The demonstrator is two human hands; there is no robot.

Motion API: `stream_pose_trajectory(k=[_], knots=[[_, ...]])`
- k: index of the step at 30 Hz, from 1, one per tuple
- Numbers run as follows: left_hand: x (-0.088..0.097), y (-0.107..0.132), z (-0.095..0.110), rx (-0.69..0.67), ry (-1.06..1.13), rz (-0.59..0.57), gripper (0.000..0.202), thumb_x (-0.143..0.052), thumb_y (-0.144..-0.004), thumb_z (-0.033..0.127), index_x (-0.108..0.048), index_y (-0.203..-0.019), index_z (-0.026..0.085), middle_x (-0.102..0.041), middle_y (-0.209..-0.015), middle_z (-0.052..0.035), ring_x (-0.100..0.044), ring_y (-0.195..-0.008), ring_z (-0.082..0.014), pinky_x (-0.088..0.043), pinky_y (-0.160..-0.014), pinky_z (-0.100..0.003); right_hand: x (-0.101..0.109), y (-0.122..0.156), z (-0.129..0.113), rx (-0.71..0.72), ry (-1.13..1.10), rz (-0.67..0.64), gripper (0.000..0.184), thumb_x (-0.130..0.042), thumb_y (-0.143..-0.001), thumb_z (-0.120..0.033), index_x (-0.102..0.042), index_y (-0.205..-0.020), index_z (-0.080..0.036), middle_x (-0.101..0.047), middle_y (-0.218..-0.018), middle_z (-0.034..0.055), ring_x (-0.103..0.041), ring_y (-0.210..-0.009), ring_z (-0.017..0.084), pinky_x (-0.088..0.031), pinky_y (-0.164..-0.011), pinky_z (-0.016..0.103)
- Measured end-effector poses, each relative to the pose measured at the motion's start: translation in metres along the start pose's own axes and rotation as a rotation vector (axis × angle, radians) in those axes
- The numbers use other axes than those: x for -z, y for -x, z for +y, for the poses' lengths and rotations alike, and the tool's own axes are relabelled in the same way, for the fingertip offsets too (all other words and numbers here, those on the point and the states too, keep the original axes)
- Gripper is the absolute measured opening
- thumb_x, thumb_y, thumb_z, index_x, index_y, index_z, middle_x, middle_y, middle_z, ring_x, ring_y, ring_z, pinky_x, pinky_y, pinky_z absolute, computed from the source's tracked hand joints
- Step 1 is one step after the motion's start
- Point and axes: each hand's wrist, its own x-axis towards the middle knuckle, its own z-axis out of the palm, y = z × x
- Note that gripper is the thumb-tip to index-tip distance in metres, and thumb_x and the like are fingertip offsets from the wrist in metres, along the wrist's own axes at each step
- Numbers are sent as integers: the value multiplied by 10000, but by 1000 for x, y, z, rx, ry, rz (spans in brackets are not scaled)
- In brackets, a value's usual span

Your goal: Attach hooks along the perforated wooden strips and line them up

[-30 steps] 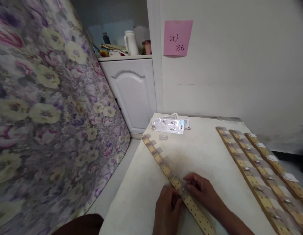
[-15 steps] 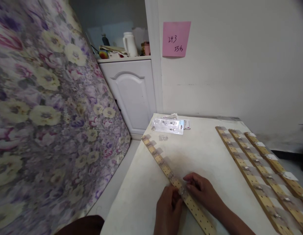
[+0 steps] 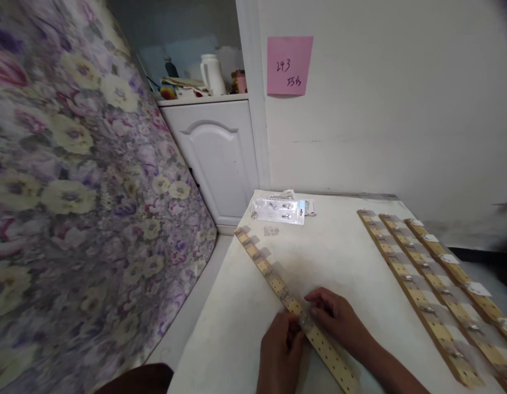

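Head view: a white table point(image 3: 339, 257) stands against a pale wall with a pink note point(image 3: 289, 65) stuck on it. One holed wooden strip point(image 3: 269, 273) lies slantwise across the table. The right hand point(image 3: 339, 323) pinches a small clear clip point(image 3: 306, 323) sitting on the strip. The left hand point(image 3: 280, 350) is curled against the strip's near edge, touching it, though I cannot tell whether it grips. Three more strips point(image 3: 421, 273) lie side by side at the right, well apart. A clear packet point(image 3: 280, 210) rests near the far edge. Beyond is a white cabinet point(image 3: 216, 158) with a jug point(image 3: 212, 74) on top. A floral mattress point(image 3: 73, 191) leans at the left.
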Motion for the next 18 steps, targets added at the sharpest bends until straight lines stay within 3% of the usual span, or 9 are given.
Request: stream_pose_trajectory(k=[9, 18], knots=[[0, 0, 2, 42, 5, 37, 143, -567, -739, 258, -587, -872, 209, -586, -700, 22, -522, -643, -144, -394, -611, -236, 0, 0, -1, -4, -18, 4, 190, -530, -755, -210, -628, -918, -198, -589, -701, -11, -552, -675, 156, -443, -638, 270], [0, -1, -6, 1, -4, 15, 173, -546, -763, 229, -614, -920, 206, -613, -740, -2, -541, -682, -152, -416, -643, -245, 0, 1, -5, -4, -9, -8, 176, -531, -767, -210, -617, -921, -201, -575, -692, -15, -544, -666, 149, -437, -634, 266]])
